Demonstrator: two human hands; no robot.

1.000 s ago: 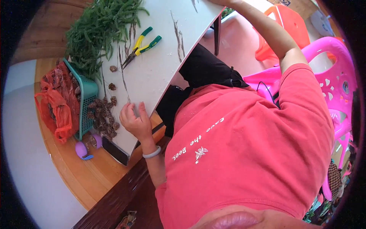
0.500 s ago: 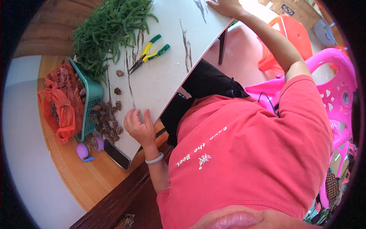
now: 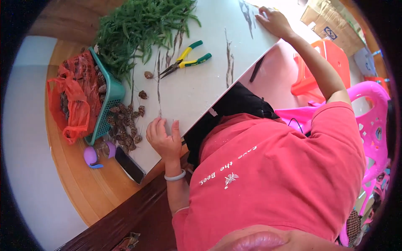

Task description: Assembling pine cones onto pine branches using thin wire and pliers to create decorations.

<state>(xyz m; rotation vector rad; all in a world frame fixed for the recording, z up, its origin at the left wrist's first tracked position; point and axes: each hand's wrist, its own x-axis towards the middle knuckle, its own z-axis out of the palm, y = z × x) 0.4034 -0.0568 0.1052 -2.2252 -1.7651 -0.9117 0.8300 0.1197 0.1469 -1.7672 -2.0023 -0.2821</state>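
My left hand (image 3: 164, 140) rests on the near part of the white table (image 3: 188, 92), thumb held away from the fingers, holding nothing. Close to it lie several small brown pine cones (image 3: 124, 125), some with thin wire-like stems. My right hand (image 3: 274, 23) lies at the table's far right edge, fingers apart with no object visible in it. Between the hands, long-nose pliers (image 3: 184, 60) with yellow and green handles lie with their jaws pointing left. A pile of green artificial pine sprigs (image 3: 140, 29) covers the far left of the table.
Left of the table stands a green plastic basket (image 3: 109, 104) with pine cones and a red plastic bag (image 3: 77, 102). A dark phone (image 3: 130, 164) and a purple item (image 3: 91, 156) lie by the near left corner. A pink chair (image 3: 372, 125) and orange stool (image 3: 331, 62) stand right.
The view has shifted, so the table and its things appear farther right and lower. My right hand now shows more fully. Both hands stay at about the same places on the table.
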